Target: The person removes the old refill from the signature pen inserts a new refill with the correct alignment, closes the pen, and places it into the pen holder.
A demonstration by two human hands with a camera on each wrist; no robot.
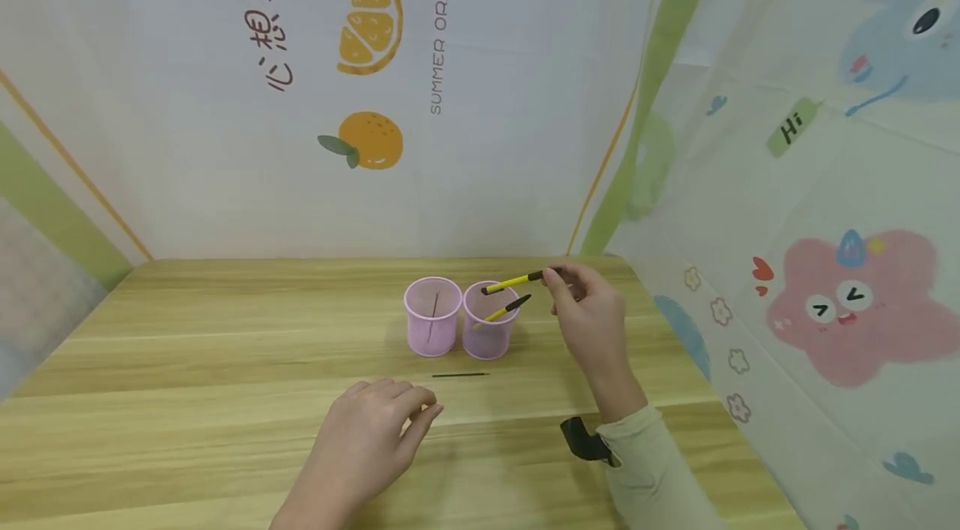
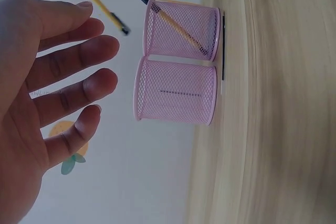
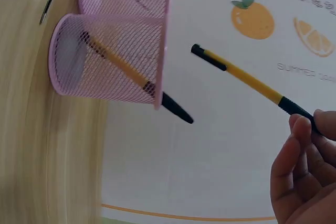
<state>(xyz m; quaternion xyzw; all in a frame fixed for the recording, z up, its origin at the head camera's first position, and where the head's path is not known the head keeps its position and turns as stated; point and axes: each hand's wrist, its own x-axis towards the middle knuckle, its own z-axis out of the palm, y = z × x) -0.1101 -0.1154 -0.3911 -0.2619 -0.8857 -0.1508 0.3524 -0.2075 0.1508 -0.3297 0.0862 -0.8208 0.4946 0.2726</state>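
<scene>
My right hand (image 1: 596, 317) pinches a yellow and black ballpoint pen (image 3: 252, 80) by its ribbed black end. The pen's clip end points over the right pink mesh pen cup (image 1: 487, 342). Inside that cup a second yellow and black pen (image 3: 126, 68) leans, its black tip out past the rim. The left pink mesh cup (image 2: 176, 111) stands beside it and holds a thin dark pen refill (image 2: 181, 93). Another thin refill (image 1: 461, 375) lies on the table in front of the cups. Close to it is my left hand (image 1: 378, 434), fingers loosely bent and holding nothing.
The wood-grain table (image 1: 225, 347) ends at a white printed cloth (image 1: 510, 180) hanging behind the cups. A second printed cloth (image 1: 825, 180) hangs along the right side. A black strap (image 1: 585, 440) sits at my right wrist by the sleeve.
</scene>
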